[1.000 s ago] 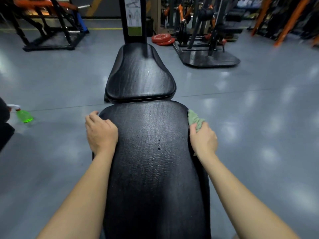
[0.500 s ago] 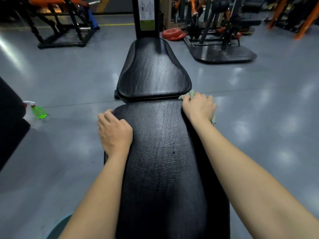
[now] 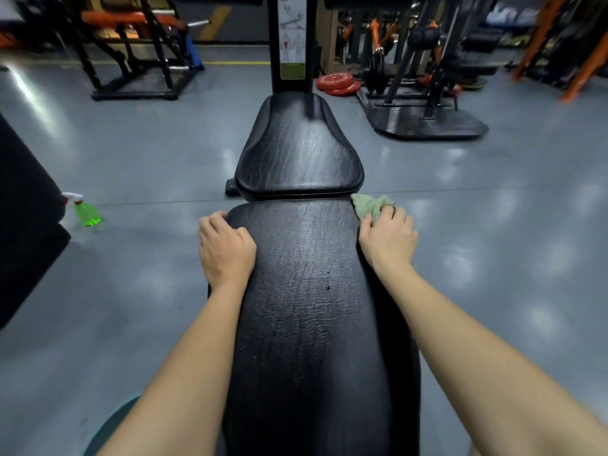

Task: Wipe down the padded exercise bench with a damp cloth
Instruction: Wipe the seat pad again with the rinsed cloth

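Two bare forearms and hands, both reaching forward, palms down.
Left hand (image 3: 227,250): forearm straight, fingers bent over the left edge of the bench pad (image 3: 312,324), thumb lying on its top face. Right hand (image 3: 388,240): forearm angled in from the lower right, knuckles up, fingers curled round a green cloth (image 3: 370,205) at the pad's right edge, cloth bunching out ahead of the fingertips. Hands well apart, roughly level.

to your left a spray bottle (image 3: 86,212) of green liquid sits on the grey floor (image 3: 493,225). ahead you see two red weight plates (image 3: 339,84) stacked beside a black platform (image 3: 431,121), and an orange-padded rack (image 3: 131,51) at far left.
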{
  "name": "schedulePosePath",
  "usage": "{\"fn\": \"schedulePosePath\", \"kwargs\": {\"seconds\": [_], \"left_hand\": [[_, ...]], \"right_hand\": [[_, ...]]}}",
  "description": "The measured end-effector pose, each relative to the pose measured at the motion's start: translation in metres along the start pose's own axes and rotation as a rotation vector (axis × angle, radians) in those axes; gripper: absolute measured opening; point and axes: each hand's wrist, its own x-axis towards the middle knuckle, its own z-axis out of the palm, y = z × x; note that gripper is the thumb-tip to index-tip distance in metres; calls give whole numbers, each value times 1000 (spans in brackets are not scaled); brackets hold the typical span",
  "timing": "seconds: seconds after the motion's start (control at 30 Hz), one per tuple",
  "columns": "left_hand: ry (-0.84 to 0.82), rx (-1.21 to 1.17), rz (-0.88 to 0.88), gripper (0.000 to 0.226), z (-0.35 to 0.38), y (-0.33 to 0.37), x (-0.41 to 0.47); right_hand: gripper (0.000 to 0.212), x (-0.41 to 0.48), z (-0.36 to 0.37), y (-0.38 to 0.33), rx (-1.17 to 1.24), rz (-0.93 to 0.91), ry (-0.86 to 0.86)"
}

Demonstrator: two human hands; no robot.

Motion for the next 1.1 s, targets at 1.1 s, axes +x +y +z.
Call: {"fn": "schedulePosePath", "kwargs": {"seconds": [1.1], "left_hand": [[19,-108,-18,34,4,-2,0]], "right_hand": [[39,7,38,-78,440,-647,-37]]}}
